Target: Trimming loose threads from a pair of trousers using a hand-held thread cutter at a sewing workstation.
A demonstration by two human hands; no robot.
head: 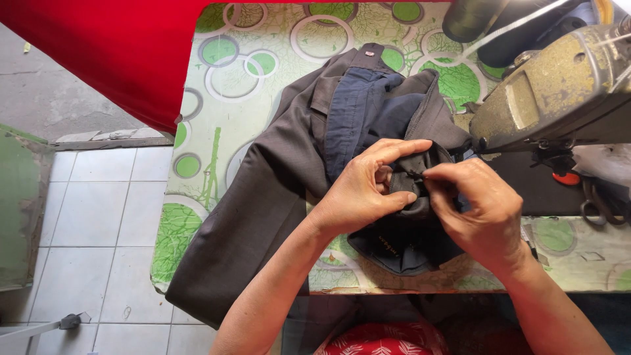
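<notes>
A dark grey garment [263, 197] with a navy blue lining [358, 112] lies spread over the table, one part hanging off the front edge. My left hand [365, 190] pinches a bunched fold of the grey fabric [409, 187] from the left. My right hand [476, 210] holds the same fold from the right, thumb and forefinger pressed together at a small dark point on it. Whether a needle or thread sits between those fingers is too small to tell.
The table carries a cloth [223, 98] printed with green and white circles. A worn, olive sewing machine head [559, 85] stands at the right, with scissors [601, 204] below it and a dark thread cone [470, 18] behind. Red fabric [112, 46] hangs at the upper left above a tiled floor [98, 223].
</notes>
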